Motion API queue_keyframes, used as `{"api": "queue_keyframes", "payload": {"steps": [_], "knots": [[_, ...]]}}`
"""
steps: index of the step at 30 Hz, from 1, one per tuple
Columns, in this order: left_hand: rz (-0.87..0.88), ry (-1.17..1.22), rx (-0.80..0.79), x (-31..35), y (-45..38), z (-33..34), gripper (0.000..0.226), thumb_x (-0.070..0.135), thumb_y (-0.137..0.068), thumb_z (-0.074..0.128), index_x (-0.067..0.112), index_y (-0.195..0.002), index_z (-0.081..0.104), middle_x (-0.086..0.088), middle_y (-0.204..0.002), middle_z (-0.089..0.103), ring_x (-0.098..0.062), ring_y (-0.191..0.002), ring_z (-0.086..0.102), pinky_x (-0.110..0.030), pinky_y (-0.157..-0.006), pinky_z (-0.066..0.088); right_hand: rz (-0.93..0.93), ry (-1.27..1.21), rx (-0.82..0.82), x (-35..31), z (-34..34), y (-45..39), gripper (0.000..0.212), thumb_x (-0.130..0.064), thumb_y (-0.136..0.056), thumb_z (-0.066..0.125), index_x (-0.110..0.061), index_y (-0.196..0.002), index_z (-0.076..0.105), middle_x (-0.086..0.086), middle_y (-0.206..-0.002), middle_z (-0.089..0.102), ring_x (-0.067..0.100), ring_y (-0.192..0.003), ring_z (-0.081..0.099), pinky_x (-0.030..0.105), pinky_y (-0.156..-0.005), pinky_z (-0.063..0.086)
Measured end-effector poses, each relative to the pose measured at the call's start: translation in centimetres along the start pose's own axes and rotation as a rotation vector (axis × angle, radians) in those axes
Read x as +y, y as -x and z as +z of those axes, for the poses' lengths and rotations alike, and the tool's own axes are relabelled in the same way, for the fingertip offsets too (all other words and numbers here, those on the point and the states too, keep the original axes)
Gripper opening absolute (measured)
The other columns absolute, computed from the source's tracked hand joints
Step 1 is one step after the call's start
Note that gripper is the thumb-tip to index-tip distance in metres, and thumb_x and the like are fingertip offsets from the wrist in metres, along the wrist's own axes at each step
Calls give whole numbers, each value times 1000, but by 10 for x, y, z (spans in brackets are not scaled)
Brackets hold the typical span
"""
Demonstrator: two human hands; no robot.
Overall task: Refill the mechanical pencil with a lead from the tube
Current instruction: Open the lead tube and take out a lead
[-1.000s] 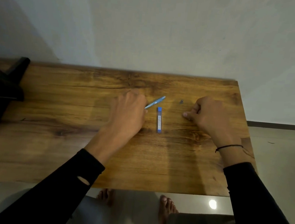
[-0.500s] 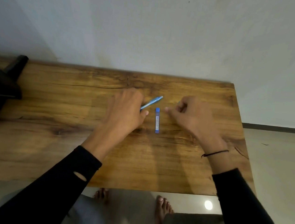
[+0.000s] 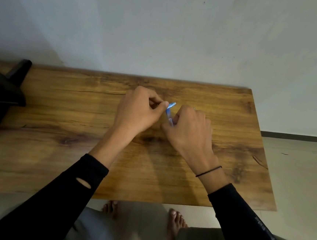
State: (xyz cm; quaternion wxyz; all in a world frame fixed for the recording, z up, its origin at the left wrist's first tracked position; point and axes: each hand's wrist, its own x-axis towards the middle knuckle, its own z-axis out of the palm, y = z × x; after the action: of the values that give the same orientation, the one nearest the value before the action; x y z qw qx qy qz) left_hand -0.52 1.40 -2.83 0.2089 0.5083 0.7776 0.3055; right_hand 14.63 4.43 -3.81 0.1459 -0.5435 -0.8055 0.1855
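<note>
**Both hands meet over the lead tube**

The left hand [image 3: 137,112] is curled, thumb and forefinger pinched on the blue mechanical pencil [image 3: 172,105], whose end pokes out toward the right. The right hand [image 3: 188,128] is closed around the lead tube [image 3: 169,117], its blue cap showing between the two hands. Both are near the middle of the wooden tabletop [image 3: 57,122]. A black stand [image 3: 0,94] sits at the far left.

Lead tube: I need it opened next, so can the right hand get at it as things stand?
Probably yes. The right hand already curls around the lead tube, with the left hand beside its top end; nothing on the table blocks it.
</note>
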Motion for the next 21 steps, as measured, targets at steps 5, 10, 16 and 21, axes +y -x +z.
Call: {"api": "queue_keyframes", "payload": {"steps": [5,10,16,21], "knots": [[-75,228,-77,2,-4,3,16,32,-94,81,24,-81,84,13,-74,77,-7,-70,72,-34,-73,61,-44,-18,82,-4,-6,2,20,-32,-78,71,-19,-74,55,-6,-64,56,21,-56,49,25,-48,22],[-122,343,-73,2,-3,7,13,27,-92,85,18,-82,86,2,-73,82,-18,-73,82,-50,-79,69,-75,13,110,-3,-7,3,22,-27,-81,72,-18,-77,52,-5,-64,52,21,-55,45,24,-48,19],[-143,424,-45,4,-2,10,12,23,-91,85,16,-81,86,-3,-73,83,-21,-70,82,-52,-79,69,-98,51,123,-2,-10,4,25,-27,-85,73,-16,-82,51,0,-72,54,26,-60,48,28,-48,21],[-144,484,28,6,-3,5,13,23,-94,83,22,-82,85,0,-72,82,-12,-67,79,-41,-77,71,-114,79,112,4,-16,7,27,-27,-86,72,-16,-80,48,-1,-72,52,26,-60,47,26,-48,17]]}}
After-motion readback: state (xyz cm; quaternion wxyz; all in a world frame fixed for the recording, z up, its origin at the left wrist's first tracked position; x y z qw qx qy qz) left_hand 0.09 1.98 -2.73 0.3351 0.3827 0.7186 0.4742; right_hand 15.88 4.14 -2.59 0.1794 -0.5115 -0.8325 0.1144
